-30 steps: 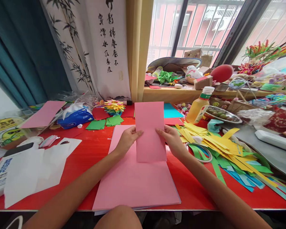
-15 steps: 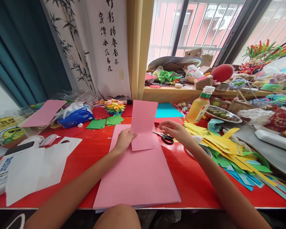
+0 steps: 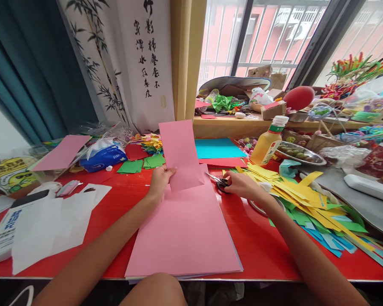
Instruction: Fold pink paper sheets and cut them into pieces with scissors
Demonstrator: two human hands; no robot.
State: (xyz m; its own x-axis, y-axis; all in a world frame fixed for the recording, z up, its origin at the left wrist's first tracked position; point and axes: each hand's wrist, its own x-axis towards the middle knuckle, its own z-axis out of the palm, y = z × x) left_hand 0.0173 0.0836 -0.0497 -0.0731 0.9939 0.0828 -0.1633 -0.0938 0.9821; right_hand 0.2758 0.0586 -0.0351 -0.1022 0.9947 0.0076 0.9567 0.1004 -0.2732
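My left hand (image 3: 160,180) pinches the left edge of a creased pink sheet of paper (image 3: 180,148), holding it up over the stack of large pink paper (image 3: 185,233). The upper part of that sheet stands upright and its lower part bends toward me. To the right, my right hand (image 3: 241,185) has its fingers closed on the black handles of a pair of scissors (image 3: 222,183). The scissors lie at the right edge of the stack, blades pointing toward the held sheet.
Yellow, green and blue paper strips (image 3: 306,199) heap up on the right. Behind them stand a juice bottle (image 3: 266,142) and a metal bowl (image 3: 298,153). On the left lie a tissue pack (image 3: 102,157), green paper squares (image 3: 130,166) and white paper (image 3: 54,225).
My right hand has come down onto the scissors and closed on their handles. My left hand has shifted the pink sheet left and up.
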